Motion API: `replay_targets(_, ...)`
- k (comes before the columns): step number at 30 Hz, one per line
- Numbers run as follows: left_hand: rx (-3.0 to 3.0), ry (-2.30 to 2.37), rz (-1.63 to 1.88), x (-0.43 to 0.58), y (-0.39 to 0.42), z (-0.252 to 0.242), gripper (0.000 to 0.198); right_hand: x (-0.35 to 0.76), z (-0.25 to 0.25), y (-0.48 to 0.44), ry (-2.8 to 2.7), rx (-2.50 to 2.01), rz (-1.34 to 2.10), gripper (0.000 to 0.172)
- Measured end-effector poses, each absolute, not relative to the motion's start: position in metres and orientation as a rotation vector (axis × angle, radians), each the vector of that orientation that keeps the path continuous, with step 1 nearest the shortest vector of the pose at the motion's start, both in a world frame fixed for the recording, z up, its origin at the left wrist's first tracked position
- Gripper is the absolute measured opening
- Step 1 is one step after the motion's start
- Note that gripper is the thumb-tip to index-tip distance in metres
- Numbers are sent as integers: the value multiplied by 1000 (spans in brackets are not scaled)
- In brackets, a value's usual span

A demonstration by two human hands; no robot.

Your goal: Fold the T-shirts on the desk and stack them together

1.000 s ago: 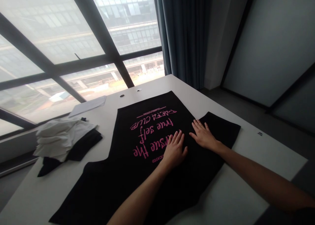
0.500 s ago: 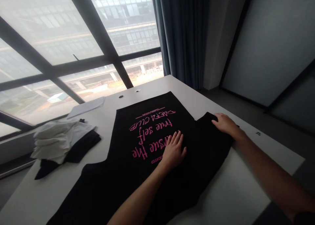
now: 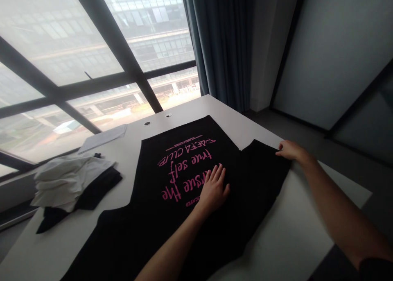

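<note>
A black T-shirt (image 3: pixel 233 199) with pink lettering lies spread on a white table (image 3: pixel 303 215), its hem toward the window and the print upside down to me. My left hand (image 3: pixel 213 189) rests flat on the print with its fingers spread, covering some letters. At the outer end of the right-hand sleeve, my right hand (image 3: pixel 290 150) pinches the cloth at its corner between thumb and fingers. The opposite sleeve stretches toward the lower left. The neck end is partly hidden under my left forearm.
To the left lies a heap of white and black clothing (image 3: pixel 73 178). Behind it are flat white sheets (image 3: pixel 102 137), probably paper. Two round holes (image 3: pixel 147 123) sit near the table's far edge. A large window and a blue-grey curtain (image 3: pixel 221 47) stand beyond.
My right hand has shifted from lying over the sleeve to its outer corner, and its fingers have closed on the edge. My left hand stays on the print. The view has turned slightly.
</note>
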State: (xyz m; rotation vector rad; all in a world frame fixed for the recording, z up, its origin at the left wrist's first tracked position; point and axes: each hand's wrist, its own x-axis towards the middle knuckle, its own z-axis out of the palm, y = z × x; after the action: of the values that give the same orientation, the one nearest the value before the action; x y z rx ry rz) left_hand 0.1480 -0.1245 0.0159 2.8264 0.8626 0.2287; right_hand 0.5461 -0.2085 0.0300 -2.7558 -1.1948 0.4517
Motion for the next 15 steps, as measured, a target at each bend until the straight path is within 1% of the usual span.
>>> replay_targets(6, 2824, 856, 245, 148, -124, 14, 62, 556, 33, -215, -1182, -2721, 534, 13)
replay_targets(10, 2826, 856, 262, 148, -125, 13, 62, 553, 41, -218, -1276, -2441, 556, 18)
replay_targets(15, 2867, 867, 344, 148, -127, 14, 59, 529, 66, -225, -1238, -2218, 438, 21)
